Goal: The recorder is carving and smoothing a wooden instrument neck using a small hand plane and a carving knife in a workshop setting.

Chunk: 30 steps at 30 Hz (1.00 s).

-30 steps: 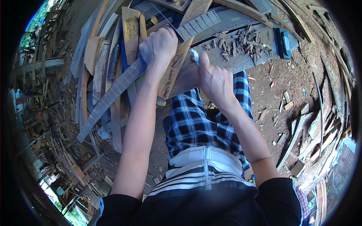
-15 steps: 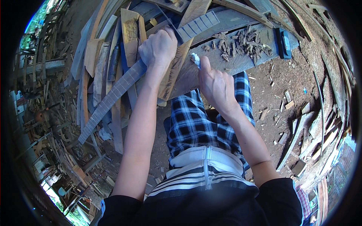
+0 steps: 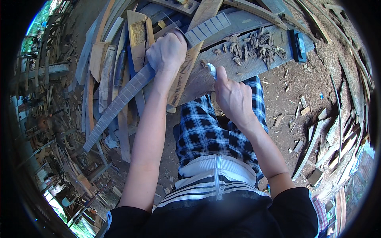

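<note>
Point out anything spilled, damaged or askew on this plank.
Loose wood chips lie heaped and scattered on the plank, looking spilled. The board beside the left hand bears dark, jagged marks, perhaps damage.

Strip [image 3: 119, 105]: middle covered by the left hand [image 3: 167, 51].
Left hand: fingertips hidden.
White-tipped tool [image 3: 212, 70]: lower end lost inside the right hand [image 3: 235, 98], its kind unclear.
Right hand: most fingers curled from view.
Trousers [image 3: 198, 123]: lower legs hidden under the board [image 3: 194, 84].
Plank [image 3: 207, 12]: far end cut off by the top edge.
Clutter [image 3: 59, 148]: blurred.
</note>
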Tool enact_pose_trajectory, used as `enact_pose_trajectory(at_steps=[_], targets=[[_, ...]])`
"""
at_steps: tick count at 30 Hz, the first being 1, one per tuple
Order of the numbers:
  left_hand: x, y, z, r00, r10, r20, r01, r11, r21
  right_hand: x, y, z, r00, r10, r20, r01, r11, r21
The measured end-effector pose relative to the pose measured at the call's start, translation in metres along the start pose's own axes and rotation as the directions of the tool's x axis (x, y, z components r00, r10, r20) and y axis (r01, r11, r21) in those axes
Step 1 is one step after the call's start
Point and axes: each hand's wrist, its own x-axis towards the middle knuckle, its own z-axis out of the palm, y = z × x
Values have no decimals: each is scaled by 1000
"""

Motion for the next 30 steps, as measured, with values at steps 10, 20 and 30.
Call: enact_pose_trajectory(at_steps=[10,20,30], targets=[[2,1,-1,1000,-1,10,1,1000,2,26,-7,9,998,23,-52,-23,1000,2],[0,-1,-1,1000,-1,20,1,1000,-2,8,1,12,999,45,-14,-44,998,38],[2,-5,-1,1000,-2,9,2,1000,-21,4,-3,16,999,48,8,-48,995,87]])
